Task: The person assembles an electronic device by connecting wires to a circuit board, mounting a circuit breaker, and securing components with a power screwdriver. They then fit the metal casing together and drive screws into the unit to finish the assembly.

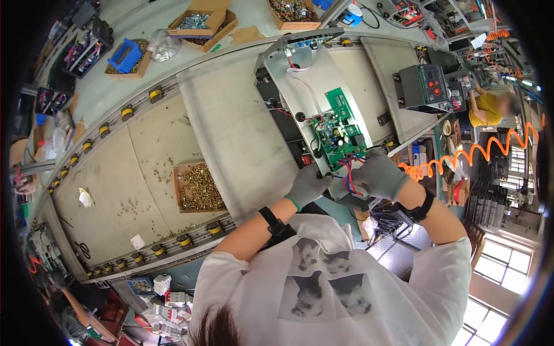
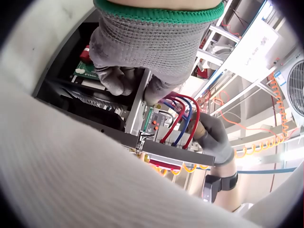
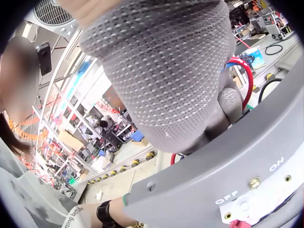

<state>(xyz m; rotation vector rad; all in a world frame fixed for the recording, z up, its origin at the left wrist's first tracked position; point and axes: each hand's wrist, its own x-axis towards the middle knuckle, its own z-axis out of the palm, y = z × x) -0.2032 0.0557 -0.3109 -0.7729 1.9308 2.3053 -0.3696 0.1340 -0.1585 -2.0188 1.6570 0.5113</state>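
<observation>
An opened machine chassis [image 1: 297, 86] lies across the bench in front of me, with a green circuit board [image 1: 340, 124] on its metal plate. Red and blue wires [image 2: 183, 121] loop between the board's end and the grey end panel [image 3: 209, 166], marked ON and OFF. My gloved left hand [image 1: 310, 185] grips the edge of the metal plate [image 2: 137, 104], fingers inside the chassis and thumb on the other side. At the wires, my gloved right hand [image 1: 381, 176] has its fingers curled round them; its fingertips are partly hidden behind the panel in the right wrist view.
A cardboard box of brass fasteners [image 1: 199, 187] stands left on the bench, loose ones scattered around. Another grey machine [image 1: 421, 85] sits at the right. Roller rails [image 1: 156, 94] edge the line. An orange coiled hose [image 1: 461, 161] hangs at right; a person [image 1: 487, 109] is beyond.
</observation>
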